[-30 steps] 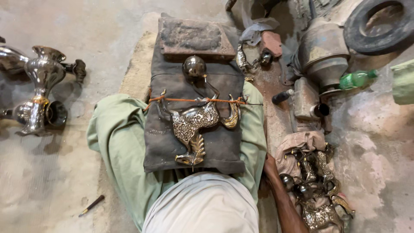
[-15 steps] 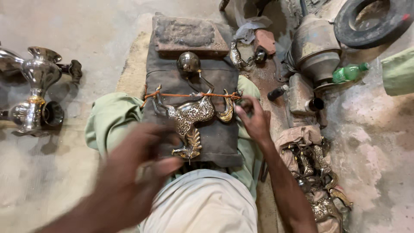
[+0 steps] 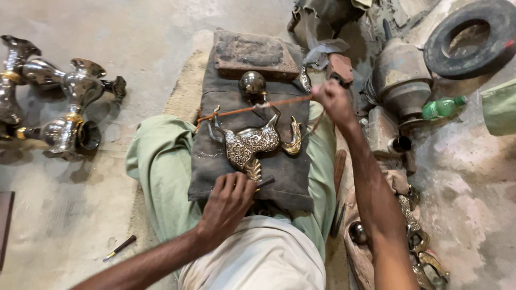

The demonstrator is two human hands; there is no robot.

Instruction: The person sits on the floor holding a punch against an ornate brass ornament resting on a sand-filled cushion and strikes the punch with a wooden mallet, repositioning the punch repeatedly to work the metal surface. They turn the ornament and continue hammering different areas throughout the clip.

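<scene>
A silver and brass animal figure (image 3: 252,144) lies on a dark cloth pad (image 3: 215,166) spread over my lap. My left hand (image 3: 228,201) is closed around the figure's lower end, next to a small dark tool (image 3: 265,183). My right hand (image 3: 332,99) grips the right end of a thin orange rod (image 3: 244,110) that crosses the figure's legs. A round metal ball (image 3: 252,83) sits on the pad above the figure.
Several shiny metal vases (image 3: 64,107) lie on the floor at left. A stone block (image 3: 252,53) sits beyond the pad. Metal pots (image 3: 400,80), a green bottle (image 3: 442,107), a rubber ring (image 3: 473,37) and a heap of brass pieces (image 3: 416,241) crowd the right side. A small tool (image 3: 119,247) lies lower left.
Both hands came in from below. The left hand closed on the figure's lower end; the right hand moved up and took the rod's right end, lifting that end.
</scene>
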